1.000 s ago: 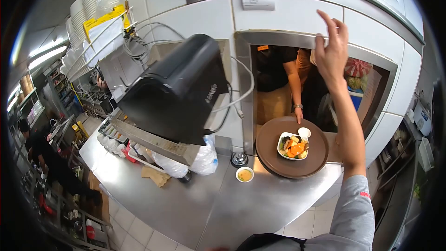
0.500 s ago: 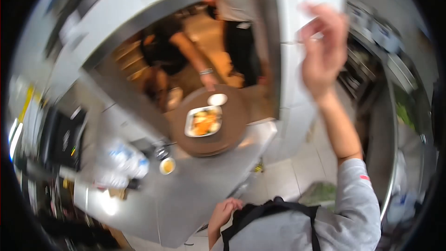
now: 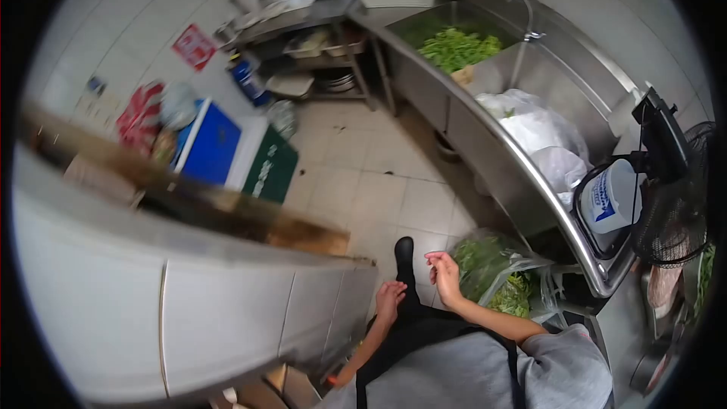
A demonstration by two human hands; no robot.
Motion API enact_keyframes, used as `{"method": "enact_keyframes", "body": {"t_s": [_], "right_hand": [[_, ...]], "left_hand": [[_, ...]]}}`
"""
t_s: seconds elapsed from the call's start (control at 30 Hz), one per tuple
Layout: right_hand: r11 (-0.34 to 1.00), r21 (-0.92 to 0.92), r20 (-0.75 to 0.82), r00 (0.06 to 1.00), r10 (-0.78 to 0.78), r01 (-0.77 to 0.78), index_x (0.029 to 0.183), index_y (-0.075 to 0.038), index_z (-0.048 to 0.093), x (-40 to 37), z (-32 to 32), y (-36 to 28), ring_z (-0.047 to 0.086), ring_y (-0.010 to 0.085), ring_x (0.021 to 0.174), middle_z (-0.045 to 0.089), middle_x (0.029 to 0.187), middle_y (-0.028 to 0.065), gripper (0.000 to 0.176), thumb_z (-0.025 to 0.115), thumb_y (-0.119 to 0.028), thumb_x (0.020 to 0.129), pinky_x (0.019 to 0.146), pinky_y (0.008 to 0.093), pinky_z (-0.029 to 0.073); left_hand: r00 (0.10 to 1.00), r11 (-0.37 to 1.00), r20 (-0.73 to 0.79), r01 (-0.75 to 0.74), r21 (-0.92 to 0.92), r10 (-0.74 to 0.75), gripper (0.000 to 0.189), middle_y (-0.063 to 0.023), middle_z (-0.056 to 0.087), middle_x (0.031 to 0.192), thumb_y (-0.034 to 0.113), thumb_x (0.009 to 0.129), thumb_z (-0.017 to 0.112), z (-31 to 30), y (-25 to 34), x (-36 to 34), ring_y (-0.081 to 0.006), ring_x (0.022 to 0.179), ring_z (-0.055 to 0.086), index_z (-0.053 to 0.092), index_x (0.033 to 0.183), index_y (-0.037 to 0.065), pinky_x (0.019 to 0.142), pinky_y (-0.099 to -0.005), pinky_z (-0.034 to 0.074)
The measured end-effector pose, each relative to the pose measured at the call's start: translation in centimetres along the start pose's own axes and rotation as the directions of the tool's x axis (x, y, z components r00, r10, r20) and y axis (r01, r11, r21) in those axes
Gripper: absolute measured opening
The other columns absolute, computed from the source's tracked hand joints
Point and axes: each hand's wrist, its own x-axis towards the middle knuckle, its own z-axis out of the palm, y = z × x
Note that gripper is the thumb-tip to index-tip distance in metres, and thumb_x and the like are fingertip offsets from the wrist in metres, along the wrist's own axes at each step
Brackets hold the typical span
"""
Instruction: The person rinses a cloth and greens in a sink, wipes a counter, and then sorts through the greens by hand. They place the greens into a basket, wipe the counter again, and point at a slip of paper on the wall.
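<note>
My left hand (image 3: 390, 301) hangs in front of the black apron (image 3: 424, 331), its fingers loosely bent and apart, with nothing visible in it. My right hand (image 3: 444, 276) is a little farther forward and to the right. Its fingers are half bent, and it too holds nothing that I can see. The hands are apart from each other, above my black shoe (image 3: 405, 251) and trouser leg. Nearest to my right hand is a clear plastic bag of leafy greens (image 3: 500, 276) on the floor.
Along the right runs a steel sink (image 3: 522, 159) with greens (image 3: 462, 49), white plastic bags (image 3: 534, 129) and a white bucket (image 3: 609, 201). A tiled wall (image 3: 227, 318) stands close on my left. Beyond it are a blue-and-white box (image 3: 212, 144), a green box (image 3: 269, 167) and the tiled floor (image 3: 363, 167).
The view has turned right, from the serving opening with the round tray to the sink area. My raised right hand has come down before my body. My left hand remains low.
</note>
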Motion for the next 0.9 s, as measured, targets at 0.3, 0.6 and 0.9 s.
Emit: {"method": "enact_keyframes", "body": {"t_s": [0.3,0.6,0.9], "right_hand": [[0.911,-0.307,-0.402,0.830,-0.386,0.275,0.089,-0.004,0.058,17.4,-1.9,-13.7,0.040,0.0035,0.056,0.048,0.068,-0.0035,0.013,0.048,-0.013,0.089,0.049,0.0191,0.033],[0.868,-0.301,-0.570,0.656,-0.495,0.394,0.112,-0.002,0.053,32.8,-5.6,-27.8,0.047,0.0074,0.062,0.055,0.083,0.0037,0.028,0.047,-0.015,0.088,0.053,0.0192,0.041],[0.928,-0.370,-0.730,0.633,-0.259,-0.047,0.101,0.001,0.060,74.3,-12.5,-28.1,0.063,0.0281,0.080,0.063,0.097,0.0145,0.038,0.064,-0.026,0.075,0.072,0.0336,0.049]], "left_hand": [[0.820,0.807,0.329,-0.549,0.218,0.469,0.020,-0.0050,0.059,0.083,0.022,0.089,0.045,19.3,25.6,22.7,-0.0120,0.070,0.056,0.052,0.097,0.006,0.059,-0.0228,0.043],[0.520,0.746,0.799,-0.650,0.143,0.300,0.017,-0.0064,0.058,0.079,0.016,0.091,0.045,44.6,39.7,28.8,-0.0095,0.062,0.055,0.051,0.098,0.002,0.052,-0.0184,0.038],[0.691,0.675,0.697,-0.609,0.416,0.194,0.019,-0.0066,0.057,0.077,0.019,0.090,0.049,48.7,43.3,36.8,-0.0133,0.065,0.055,0.051,0.100,0.003,0.056,-0.0227,0.042]]}}
